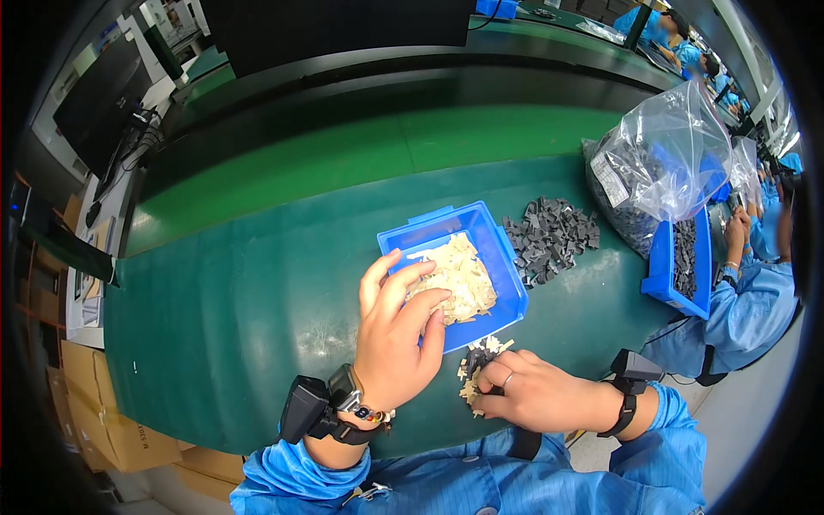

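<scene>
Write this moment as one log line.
left hand: over blue plastic bin of cream pieces | right hand: at cream-and-grey pile

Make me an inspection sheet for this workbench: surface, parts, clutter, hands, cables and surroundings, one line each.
Surface: green mat, some glare.
Job's things: blue bin holding cream pieces; dark grey heap beside it; small mixed pile nearer the person.
Clutter: clear bag of dark parts and second bin, both right.
Hands: left hand over the blue bin; right hand at the mixed pile; grips unclear.
Cables: dark cables by the left monitor.
Surroundings: seated person right; cardboard boxes lower left.
</scene>
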Motion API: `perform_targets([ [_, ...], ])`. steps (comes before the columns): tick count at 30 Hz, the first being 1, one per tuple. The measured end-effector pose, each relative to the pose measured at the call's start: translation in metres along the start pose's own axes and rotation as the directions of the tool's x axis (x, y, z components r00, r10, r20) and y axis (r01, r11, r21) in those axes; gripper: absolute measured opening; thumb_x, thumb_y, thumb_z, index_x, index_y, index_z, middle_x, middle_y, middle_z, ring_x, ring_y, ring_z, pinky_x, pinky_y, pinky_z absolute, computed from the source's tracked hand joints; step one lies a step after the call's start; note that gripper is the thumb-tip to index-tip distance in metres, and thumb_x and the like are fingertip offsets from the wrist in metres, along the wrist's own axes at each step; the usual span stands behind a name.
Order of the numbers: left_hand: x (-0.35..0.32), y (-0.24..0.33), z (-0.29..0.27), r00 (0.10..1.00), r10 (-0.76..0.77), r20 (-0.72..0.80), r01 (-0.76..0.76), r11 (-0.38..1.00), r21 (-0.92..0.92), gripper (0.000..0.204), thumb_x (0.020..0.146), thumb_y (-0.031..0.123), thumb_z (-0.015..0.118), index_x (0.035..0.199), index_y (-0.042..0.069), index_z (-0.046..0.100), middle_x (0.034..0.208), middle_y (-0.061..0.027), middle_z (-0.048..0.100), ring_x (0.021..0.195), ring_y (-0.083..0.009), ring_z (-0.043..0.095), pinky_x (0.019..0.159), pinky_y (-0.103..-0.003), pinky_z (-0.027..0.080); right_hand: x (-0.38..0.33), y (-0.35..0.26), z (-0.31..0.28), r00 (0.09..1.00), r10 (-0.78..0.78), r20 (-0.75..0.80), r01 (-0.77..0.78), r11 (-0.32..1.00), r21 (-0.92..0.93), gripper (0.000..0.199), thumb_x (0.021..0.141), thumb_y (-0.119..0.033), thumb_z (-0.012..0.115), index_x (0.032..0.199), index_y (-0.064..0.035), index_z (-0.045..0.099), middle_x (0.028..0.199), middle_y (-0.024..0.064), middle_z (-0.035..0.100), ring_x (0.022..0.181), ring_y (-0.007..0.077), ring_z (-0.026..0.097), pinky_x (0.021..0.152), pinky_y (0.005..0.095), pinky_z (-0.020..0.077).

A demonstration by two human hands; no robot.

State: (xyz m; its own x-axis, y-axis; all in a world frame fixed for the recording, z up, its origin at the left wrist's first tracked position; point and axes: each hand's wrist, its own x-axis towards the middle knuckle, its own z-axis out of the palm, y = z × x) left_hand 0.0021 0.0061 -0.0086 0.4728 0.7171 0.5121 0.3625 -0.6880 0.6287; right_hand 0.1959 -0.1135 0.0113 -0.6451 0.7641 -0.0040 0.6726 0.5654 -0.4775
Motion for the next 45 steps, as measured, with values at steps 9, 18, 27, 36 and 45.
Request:
perform_targets([
  [9,0.000,-0.001,0.001,1.000,0.008,0.002,-0.008,1.000,-0.001,0.018,0.079,0.000,0.062,0.096,0.005,0.068,0.120,-0.0142,0.061,0.126,-0.0432,0.043,0.105,-0.051,0.034,0.003,0.005,0.000,0.997,-0.031,0.065,0.033,0.999,-0.021,0.018,0.080,-0.014,0.062,0.094,-0.0056,0.071,0.101,0.0056,0.053,0.099,0.0230,0.051,0.081,0.0347,0.0418],
  [18,0.000,0.000,0.001,1.000,0.009,-0.005,-0.009,1.000,-0.008,0.019,0.080,-0.002,0.061,0.096,0.005,0.068,0.120,-0.0144,0.061,0.125,-0.0428,0.044,0.105,-0.051,0.035,0.005,0.003,-0.005,0.994,-0.108,-0.019,0.103,0.975,-0.195,0.010,0.073,-0.014,0.067,0.079,-0.0077,0.071,0.096,0.0019,0.055,0.094,0.0189,0.052,0.077,0.0301,0.0420],
  [27,0.000,0.000,0.001,1.000,0.020,-0.003,-0.020,1.000,0.006,0.019,0.079,-0.002,0.061,0.096,0.005,0.068,0.120,-0.0144,0.061,0.125,-0.0428,0.044,0.105,-0.051,0.035,0.005,0.004,0.005,0.955,-0.288,-0.069,0.219,0.844,-0.489,0.011,0.074,-0.020,0.065,0.074,-0.0123,0.072,0.097,-0.0007,0.058,0.092,0.0149,0.051,0.074,0.0264,0.0408],
  [36,0.001,0.000,0.000,1.000,0.012,-0.006,-0.012,1.000,-0.017,0.022,0.077,-0.004,0.061,0.095,0.005,0.068,0.120,-0.0143,0.061,0.124,-0.0428,0.044,0.105,-0.050,0.035,0.008,0.009,-0.003,0.939,-0.344,0.000,0.321,0.876,-0.359,0.010,0.069,-0.018,0.066,0.071,-0.0106,0.071,0.098,0.0008,0.060,0.092,0.0163,0.052,0.072,0.0267,0.0414],
  [45,0.001,-0.001,0.001,1.000,0.014,-0.006,-0.014,1.000,-0.015,0.023,0.077,-0.005,0.060,0.096,0.006,0.069,0.120,-0.0140,0.061,0.124,-0.0426,0.045,0.105,-0.050,0.035,0.013,0.017,-0.003,0.949,-0.314,-0.004,0.306,0.928,-0.211,0.008,0.072,-0.017,0.066,0.068,-0.0104,0.068,0.092,-0.0003,0.057,0.092,0.0170,0.052,0.074,0.0279,0.0415],
])
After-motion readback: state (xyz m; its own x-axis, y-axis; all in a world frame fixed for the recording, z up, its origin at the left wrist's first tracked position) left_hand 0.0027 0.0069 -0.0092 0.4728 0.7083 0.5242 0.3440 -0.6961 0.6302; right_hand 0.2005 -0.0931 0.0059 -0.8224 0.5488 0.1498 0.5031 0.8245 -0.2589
